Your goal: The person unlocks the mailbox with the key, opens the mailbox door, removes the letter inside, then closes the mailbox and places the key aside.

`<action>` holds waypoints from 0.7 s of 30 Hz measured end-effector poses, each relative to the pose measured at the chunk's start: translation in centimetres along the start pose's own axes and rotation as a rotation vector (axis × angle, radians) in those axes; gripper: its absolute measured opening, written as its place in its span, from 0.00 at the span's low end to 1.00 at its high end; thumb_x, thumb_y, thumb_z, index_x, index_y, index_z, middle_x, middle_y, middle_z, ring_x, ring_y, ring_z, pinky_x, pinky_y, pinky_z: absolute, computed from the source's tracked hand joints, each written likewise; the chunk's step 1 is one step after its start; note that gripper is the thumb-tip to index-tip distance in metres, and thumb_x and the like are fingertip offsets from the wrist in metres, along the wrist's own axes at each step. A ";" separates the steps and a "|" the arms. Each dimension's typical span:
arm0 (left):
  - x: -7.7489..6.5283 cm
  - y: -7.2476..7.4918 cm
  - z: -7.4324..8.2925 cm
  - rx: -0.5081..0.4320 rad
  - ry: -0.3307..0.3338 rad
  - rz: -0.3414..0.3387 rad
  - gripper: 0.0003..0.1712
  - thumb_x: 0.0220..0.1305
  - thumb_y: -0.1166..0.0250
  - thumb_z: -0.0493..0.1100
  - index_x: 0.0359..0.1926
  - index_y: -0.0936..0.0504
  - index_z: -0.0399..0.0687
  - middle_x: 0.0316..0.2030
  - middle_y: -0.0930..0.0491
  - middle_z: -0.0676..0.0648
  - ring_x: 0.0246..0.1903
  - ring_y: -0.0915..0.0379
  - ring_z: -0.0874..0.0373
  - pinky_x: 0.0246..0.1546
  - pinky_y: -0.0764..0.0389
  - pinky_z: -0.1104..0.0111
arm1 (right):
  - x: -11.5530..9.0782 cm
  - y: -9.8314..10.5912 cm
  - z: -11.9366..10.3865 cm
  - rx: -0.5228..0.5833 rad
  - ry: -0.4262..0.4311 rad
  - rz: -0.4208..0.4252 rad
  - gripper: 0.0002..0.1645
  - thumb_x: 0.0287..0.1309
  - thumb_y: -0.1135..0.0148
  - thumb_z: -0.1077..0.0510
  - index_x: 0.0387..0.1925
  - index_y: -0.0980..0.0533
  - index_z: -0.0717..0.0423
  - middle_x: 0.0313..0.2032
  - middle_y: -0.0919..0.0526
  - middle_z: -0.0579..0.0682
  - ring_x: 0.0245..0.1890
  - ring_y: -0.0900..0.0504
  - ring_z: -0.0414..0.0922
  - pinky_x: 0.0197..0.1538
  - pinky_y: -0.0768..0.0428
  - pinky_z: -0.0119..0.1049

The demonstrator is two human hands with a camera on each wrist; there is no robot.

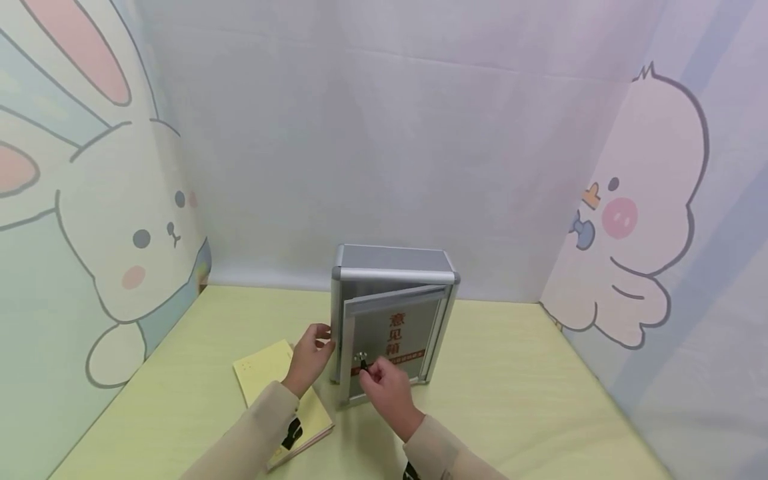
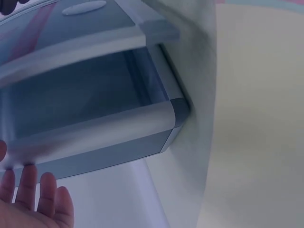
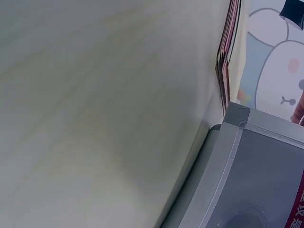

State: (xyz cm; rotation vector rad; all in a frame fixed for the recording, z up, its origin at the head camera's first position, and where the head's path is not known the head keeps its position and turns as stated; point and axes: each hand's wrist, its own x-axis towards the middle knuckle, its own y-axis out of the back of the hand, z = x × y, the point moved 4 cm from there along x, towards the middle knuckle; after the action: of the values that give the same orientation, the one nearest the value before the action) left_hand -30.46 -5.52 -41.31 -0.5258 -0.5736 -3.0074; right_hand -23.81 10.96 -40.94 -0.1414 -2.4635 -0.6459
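Observation:
A grey metal box (image 1: pixel 393 259) with silver edging and red Chinese characters stands upright on the table. Its front door (image 1: pixel 384 333) is ajar, swung out at the left side; the dark gap shows in the left wrist view. My right hand (image 1: pixel 390 393) pinches a black-headed key (image 1: pixel 363 365) at the round lock (image 1: pixel 360 357) on that door. At the box's left side, my left hand (image 1: pixel 310 357) holds the frame edge (image 2: pixel 95 130). Its fingertips (image 2: pixel 29 173) touch the side wall, with the thumb partly cut off at the front.
A stack of yellow-covered booklets (image 1: pixel 261 367) lies on the table left of the box, partly under my left forearm. Pale yellow cloth covers the table (image 1: pixel 510 400). A grey-white curtain (image 1: pixel 390 147) hangs behind, with cartoon-printed sheets on both sides.

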 end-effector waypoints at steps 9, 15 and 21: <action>-0.1 -0.2 -0.1 -0.009 0.031 -0.006 0.14 0.64 0.43 0.33 0.50 0.28 0.32 0.44 0.22 0.36 0.39 0.27 0.47 0.39 0.25 0.59 | 1.1 -0.8 0.5 0.018 -0.133 -0.040 0.11 0.53 0.38 0.63 0.19 0.28 0.59 0.14 0.31 0.40 0.15 0.37 0.30 0.19 0.35 0.27; -0.1 -0.2 -0.2 -0.016 0.026 -0.008 0.14 0.64 0.43 0.33 0.50 0.28 0.32 0.44 0.22 0.35 0.40 0.26 0.45 0.39 0.25 0.58 | 1.4 -0.8 0.5 0.003 -0.155 -0.045 0.11 0.54 0.37 0.61 0.19 0.26 0.59 0.14 0.31 0.39 0.14 0.38 0.30 0.18 0.37 0.27; -0.1 -0.1 -0.1 -0.020 0.034 -0.008 0.15 0.64 0.43 0.33 0.50 0.28 0.32 0.44 0.22 0.35 0.40 0.26 0.46 0.39 0.24 0.58 | 1.7 -1.0 0.5 -0.044 -0.181 -0.041 0.12 0.53 0.35 0.59 0.19 0.25 0.59 0.14 0.29 0.41 0.14 0.37 0.30 0.19 0.36 0.27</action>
State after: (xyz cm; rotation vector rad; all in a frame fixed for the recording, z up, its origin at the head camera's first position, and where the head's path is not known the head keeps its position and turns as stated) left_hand -30.43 -5.46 -41.49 -0.4729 -0.5448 -3.0263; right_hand -25.65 10.24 -40.73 -0.1742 -2.6329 -0.7343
